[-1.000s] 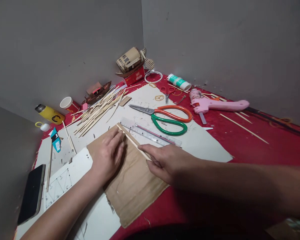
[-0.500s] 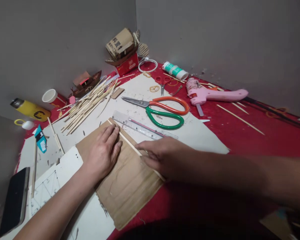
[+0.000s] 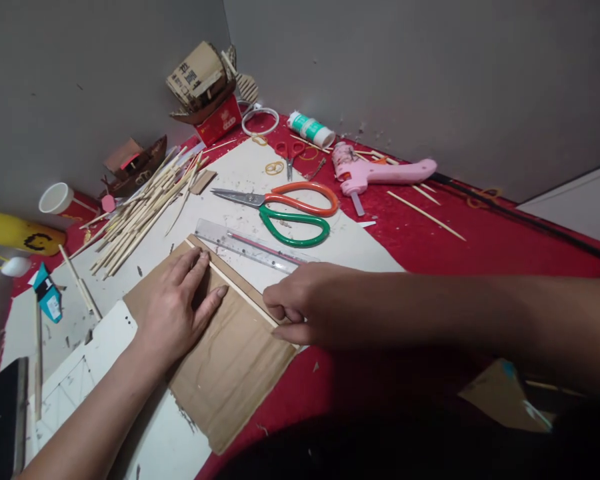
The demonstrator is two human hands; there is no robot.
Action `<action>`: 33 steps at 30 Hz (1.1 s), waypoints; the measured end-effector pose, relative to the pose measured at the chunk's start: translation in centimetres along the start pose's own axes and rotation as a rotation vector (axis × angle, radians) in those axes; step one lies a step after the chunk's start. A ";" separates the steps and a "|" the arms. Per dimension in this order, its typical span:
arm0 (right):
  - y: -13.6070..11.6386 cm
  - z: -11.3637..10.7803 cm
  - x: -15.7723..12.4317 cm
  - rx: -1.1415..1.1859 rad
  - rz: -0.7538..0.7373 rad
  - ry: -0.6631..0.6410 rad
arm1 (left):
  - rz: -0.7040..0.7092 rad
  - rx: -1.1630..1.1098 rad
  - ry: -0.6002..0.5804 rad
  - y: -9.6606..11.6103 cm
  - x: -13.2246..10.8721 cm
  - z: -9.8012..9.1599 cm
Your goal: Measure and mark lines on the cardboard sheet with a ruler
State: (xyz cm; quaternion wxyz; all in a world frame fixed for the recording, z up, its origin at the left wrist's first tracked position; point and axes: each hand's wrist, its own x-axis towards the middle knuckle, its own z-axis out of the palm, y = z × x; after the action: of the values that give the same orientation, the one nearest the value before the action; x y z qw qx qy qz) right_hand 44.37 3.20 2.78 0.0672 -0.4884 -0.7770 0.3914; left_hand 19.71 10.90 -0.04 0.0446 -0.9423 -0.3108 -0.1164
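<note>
A thin wooden stick (image 3: 243, 293) lies along a brown cardboard sheet (image 3: 220, 373), close to its far right edge. My left hand (image 3: 180, 303) rests on the cardboard with fingers stretched out, the fingertips pressing on the stick's far end and the thumb apart. At the near end my right hand (image 3: 300, 303) has its fingers curled and its thumb at the stick, closed around that end. Part of the stick is hidden under this hand. Just beyond the cardboard lies a clear ruler (image 3: 213, 232) with a thin pencil-like rod (image 3: 260, 247) on it.
Large scissors (image 3: 263, 200) with orange and green handles lie past the ruler. A pink glue gun (image 3: 380, 172) is on the right, a pile of sticks (image 3: 145, 213) on the left. Farther out are a cardboard model (image 3: 200, 80), cup (image 3: 60, 199), cutter (image 3: 49, 297) and phone (image 3: 3, 413).
The view has swung right, so everything sits farther left. My right hand's fingers have curled in more, near the stick's near end. My left hand stays pressed on the stick.
</note>
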 end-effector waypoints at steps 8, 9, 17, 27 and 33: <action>0.2 0.3 0.3 0.030 -0.027 -0.035 | 0.019 -0.001 0.010 -0.1 0.2 0.0; 0.3 0.3 0.3 0.032 -0.037 -0.030 | 0.019 0.000 0.006 -0.1 0.2 0.0; 1.8 1.6 0.7 0.035 -0.129 -0.010 | -0.010 -0.012 -0.021 0.0 0.0 -0.1; 1.0 0.9 0.5 -0.048 -0.086 -0.078 | -0.062 -0.045 -0.089 -0.1 -0.4 -0.1; 1.7 1.0 0.7 0.014 -0.152 -0.072 | -0.061 -0.032 -0.107 0.0 -0.1 -0.2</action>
State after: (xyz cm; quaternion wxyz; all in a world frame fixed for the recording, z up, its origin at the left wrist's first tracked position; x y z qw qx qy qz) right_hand 44.74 3.64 0.76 0.0719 -0.4130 -0.8111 0.4078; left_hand 19.66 10.81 0.12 0.0093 -0.9378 -0.3396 -0.0720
